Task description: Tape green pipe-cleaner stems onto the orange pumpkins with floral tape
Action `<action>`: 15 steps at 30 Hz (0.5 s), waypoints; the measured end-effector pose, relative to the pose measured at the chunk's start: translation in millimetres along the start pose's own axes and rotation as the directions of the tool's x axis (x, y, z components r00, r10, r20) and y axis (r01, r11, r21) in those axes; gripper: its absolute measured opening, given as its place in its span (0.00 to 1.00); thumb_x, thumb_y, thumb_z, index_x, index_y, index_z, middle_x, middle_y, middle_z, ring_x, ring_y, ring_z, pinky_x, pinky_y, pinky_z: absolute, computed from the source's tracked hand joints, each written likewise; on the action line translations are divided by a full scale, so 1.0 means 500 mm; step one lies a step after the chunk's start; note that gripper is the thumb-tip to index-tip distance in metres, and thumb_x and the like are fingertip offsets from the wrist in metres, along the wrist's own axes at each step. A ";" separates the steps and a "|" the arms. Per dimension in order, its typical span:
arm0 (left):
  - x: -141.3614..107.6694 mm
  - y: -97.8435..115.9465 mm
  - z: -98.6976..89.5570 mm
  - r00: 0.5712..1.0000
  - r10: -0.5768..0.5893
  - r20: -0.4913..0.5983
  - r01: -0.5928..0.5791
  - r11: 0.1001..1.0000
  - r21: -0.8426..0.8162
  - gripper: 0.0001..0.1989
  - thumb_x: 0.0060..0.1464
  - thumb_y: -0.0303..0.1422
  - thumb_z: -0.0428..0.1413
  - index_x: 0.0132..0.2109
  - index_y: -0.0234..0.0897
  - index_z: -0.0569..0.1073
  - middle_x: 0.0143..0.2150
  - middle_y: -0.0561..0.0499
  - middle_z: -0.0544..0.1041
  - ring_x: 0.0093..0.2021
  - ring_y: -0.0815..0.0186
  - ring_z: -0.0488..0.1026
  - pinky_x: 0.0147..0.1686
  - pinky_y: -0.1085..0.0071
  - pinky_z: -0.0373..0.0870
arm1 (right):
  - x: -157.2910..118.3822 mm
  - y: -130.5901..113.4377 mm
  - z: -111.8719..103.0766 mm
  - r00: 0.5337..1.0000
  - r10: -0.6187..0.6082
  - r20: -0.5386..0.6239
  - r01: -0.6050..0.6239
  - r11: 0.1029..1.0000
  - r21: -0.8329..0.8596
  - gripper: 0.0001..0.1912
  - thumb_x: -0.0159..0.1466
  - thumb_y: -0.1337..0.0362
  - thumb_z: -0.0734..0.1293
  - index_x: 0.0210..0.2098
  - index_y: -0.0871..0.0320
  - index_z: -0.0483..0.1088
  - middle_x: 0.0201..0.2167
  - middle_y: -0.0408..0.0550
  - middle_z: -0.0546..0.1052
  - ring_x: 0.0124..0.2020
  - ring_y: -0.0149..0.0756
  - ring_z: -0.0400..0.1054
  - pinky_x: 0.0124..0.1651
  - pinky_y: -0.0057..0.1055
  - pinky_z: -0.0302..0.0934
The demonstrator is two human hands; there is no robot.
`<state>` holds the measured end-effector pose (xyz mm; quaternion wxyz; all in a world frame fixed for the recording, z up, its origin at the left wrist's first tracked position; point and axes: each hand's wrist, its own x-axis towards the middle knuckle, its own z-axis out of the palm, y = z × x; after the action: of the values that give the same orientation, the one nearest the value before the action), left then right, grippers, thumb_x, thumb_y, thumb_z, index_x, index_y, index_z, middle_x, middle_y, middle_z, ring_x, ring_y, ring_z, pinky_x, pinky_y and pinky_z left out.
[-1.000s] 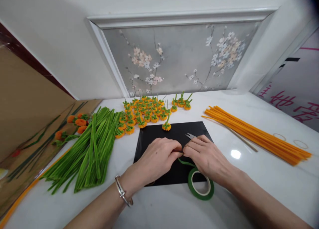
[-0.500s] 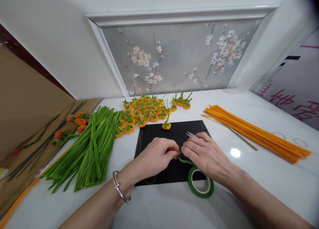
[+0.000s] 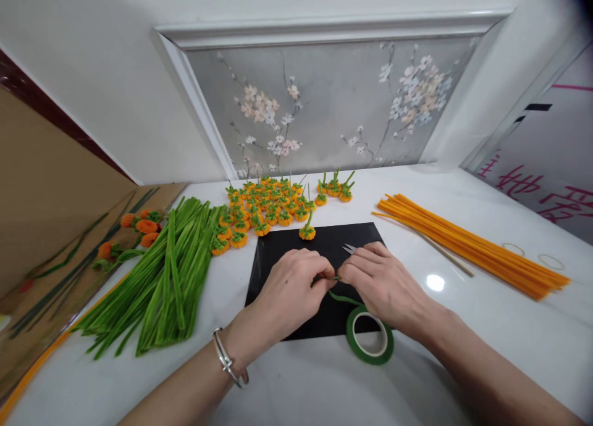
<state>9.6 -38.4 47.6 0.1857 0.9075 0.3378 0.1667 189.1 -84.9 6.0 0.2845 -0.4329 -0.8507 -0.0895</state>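
Note:
My left hand [image 3: 296,290] and my right hand [image 3: 380,283] meet fingertip to fingertip above the black board [image 3: 324,244]. Both are closed in a pinch on a thin bit of green floral tape, mostly hidden by the fingers. From there a loose green strip [image 3: 343,298] runs under my right hand to the tape roll [image 3: 369,358], which lies at the board's front edge. Scissors [image 3: 348,249] lie partly under my right hand, with only the blade tips showing. One orange flower head with a green stem [image 3: 307,233] stands at the board's back edge.
Several orange flower heads [image 3: 264,204] cluster behind the board. Bundled green chenille stems [image 3: 171,278] lie left, orange chenille stems [image 3: 467,247] right. Finished-looking orange flowers [image 3: 146,226] rest on cardboard at far left. A framed wall panel [image 3: 324,105] bounds the table's back.
My left hand has turned slightly, its fingers rolling at the pinch, and a little more green shows between the fingertips. The whole view has shifted slightly.

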 end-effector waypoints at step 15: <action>-0.001 0.001 -0.016 0.993 -0.044 0.109 0.056 0.992 -0.110 0.11 0.54 0.27 0.50 0.26 0.37 0.74 0.28 0.52 0.76 0.33 0.66 0.70 0.36 0.70 0.63 | 0.002 -0.003 -0.010 0.998 -0.052 -0.038 0.050 0.997 -0.057 0.13 0.66 0.74 0.56 0.35 0.58 0.70 0.33 0.47 0.76 0.37 0.35 0.67 0.44 0.36 0.53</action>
<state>6.1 -37.2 55.0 0.2588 0.8943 0.3402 0.1323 189.7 -87.2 10.8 0.2866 -0.4170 -0.8529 -0.1288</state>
